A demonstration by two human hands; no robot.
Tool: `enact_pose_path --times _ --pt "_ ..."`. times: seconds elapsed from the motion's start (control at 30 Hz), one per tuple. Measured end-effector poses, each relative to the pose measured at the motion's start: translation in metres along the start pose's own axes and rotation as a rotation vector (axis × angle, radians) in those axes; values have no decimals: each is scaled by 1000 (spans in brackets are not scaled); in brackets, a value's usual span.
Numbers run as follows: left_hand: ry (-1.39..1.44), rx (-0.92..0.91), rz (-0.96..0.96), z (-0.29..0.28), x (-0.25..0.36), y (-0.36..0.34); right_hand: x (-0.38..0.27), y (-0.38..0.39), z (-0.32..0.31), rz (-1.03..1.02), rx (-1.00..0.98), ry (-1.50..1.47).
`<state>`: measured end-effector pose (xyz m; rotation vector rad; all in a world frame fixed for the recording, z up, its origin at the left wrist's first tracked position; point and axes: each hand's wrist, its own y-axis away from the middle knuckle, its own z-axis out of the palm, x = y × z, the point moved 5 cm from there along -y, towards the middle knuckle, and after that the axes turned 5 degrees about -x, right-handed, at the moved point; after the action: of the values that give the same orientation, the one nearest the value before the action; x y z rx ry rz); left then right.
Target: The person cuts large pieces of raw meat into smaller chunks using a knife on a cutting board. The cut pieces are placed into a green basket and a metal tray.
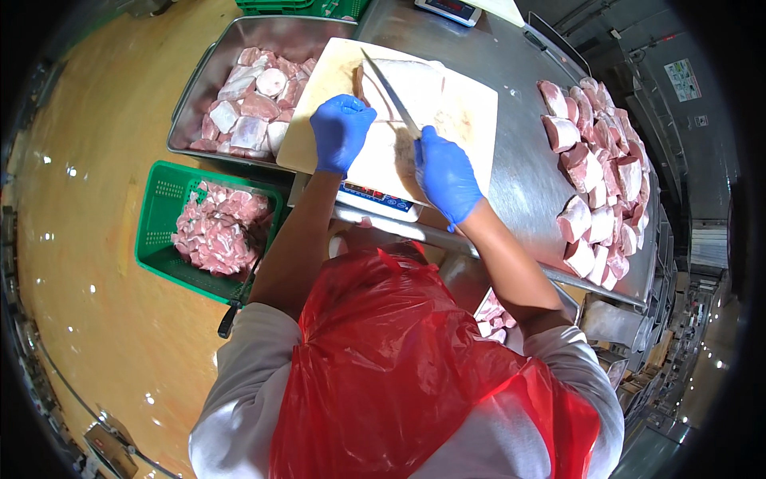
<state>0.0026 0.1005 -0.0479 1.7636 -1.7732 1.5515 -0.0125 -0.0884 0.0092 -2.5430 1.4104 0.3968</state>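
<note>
A pale slab of meat lies on a white cutting board, its fat side up. My right hand, in a blue glove, is closed around the handle of a knife. The blade points away and to the left, across the slab. At the slab's near left edge is my left hand, also gloved in blue, with its fingers curled into a fist. Whatever is inside those fingers is hidden. Glare washes out the board's near part, between my hands. A scale with a lit display shows at the board's near edge.
Left of the board, a metal tub holds several meat chunks. Nearer stands a green basket of small trimmings, with a black-handled tool at its rim. Many cut pieces cover the steel table's right end. Another scale sits at the back.
</note>
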Motion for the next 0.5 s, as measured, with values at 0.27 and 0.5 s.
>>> enact_pose_path --times 0.27,0.5 --pt "-174 33 257 -4 2 8 -35 -45 18 -51 -48 19" --pt "81 53 -54 -12 -5 14 13 24 18 -27 -288 358"
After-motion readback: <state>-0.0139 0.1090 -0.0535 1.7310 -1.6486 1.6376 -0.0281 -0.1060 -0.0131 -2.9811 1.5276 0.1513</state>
